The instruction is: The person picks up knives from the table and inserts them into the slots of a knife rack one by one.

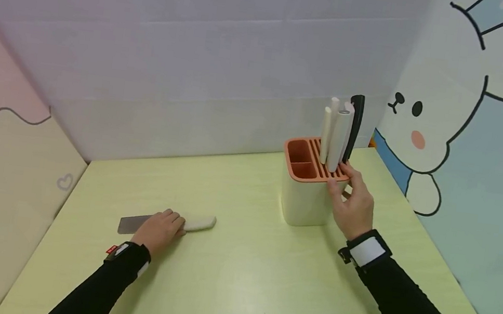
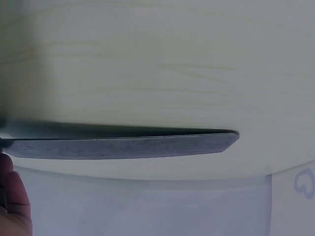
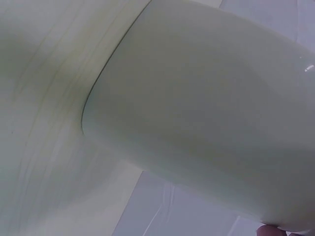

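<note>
My left hand (image 1: 161, 231) grips a knife (image 1: 201, 223) with a pale handle, low over the table at the left. Its broad grey blade points left, and part of the handle sticks out past the fingers on the right. The left wrist view shows the blade (image 2: 123, 148) edge-on, close over the tabletop. At the right, my right hand (image 1: 355, 204) holds the upper right corner of a cream knife holder (image 1: 304, 203), thumb on the near rim and fingers at the right side. In the right wrist view the holder's smooth wall (image 3: 197, 98) fills most of the picture.
Several white handles (image 1: 339, 139) and one black handle (image 1: 354, 127) stand upright in the orange slotted top (image 1: 302, 179), which also has two open compartments at its left. The pale yellow table (image 1: 227, 279) meets a plain wall (image 1: 196, 66) behind and cartoon-printed walls at both sides.
</note>
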### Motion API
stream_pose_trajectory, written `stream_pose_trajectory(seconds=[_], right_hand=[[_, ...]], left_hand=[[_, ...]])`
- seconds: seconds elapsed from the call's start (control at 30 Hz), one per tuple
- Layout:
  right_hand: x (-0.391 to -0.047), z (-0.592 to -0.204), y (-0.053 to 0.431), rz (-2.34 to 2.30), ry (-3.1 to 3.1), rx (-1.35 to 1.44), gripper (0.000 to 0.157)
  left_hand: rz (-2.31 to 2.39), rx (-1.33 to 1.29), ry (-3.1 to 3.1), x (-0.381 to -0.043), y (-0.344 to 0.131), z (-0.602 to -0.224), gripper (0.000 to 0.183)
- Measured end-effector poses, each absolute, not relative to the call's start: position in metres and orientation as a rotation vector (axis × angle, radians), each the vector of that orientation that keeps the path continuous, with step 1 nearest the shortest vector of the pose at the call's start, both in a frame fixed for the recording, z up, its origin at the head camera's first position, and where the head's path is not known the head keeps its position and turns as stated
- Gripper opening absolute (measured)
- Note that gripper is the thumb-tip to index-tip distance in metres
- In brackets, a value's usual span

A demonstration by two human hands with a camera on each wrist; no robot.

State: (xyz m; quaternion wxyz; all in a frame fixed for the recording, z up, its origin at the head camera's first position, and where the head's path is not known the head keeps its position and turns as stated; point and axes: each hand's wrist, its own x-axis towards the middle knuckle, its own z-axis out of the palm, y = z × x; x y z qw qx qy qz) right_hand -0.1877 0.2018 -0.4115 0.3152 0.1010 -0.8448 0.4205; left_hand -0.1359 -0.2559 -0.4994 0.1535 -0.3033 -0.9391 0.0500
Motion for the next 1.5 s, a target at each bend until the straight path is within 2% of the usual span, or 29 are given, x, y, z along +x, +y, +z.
stream_pose_trajectory(seconds=[0.3, 0.67, 1.17, 1.5], right_hand=[[-0.188, -0.411, 0.2, 1.121, -2.234, 0.266, 0.049], [-0.189, -0.411, 0.201, 1.145, -2.232, 0.261, 0.049], [-0.186, -0.41, 0.199, 1.15, -2.251, 0.241, 0.05], [-0.187, -0.41, 0.199, 1.136, -2.256, 0.225, 0.05]], left_hand=[[-0.048, -0.766, -2.629, -0.14, -0.243, -0.465, 0.022], [-0.694, -0.574, -2.553, -0.151, -0.194, -0.375, 0.022], [-1.374, -0.519, -2.159, -0.162, -0.144, -0.272, 0.028], [-1.606, -0.478, -1.978, -0.182, -0.121, -0.235, 0.033]])
